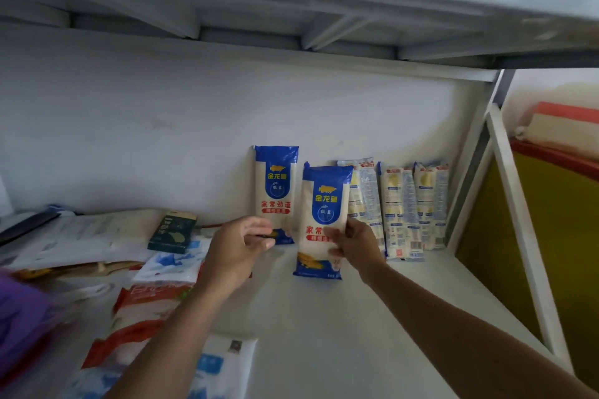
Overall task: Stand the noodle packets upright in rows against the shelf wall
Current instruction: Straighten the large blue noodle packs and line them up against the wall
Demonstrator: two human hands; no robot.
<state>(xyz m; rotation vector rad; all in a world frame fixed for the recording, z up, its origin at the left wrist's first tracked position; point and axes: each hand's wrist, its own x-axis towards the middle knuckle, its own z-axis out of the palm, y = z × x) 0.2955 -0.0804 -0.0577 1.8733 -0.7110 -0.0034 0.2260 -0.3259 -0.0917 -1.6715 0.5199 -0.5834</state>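
Head view, noodle packet between right fingers

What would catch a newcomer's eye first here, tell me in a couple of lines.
Two blue noodle packets at mid-shelf stand out: the rear packet upright against the white wall, the front packet gripped by the right hand, with the left hand at the rear one's foot. To their right, pale packets stand in a row against the wall; to the left lie jumbled red-and-white bags.

Storeroom: white shelf; stocked noodle packets
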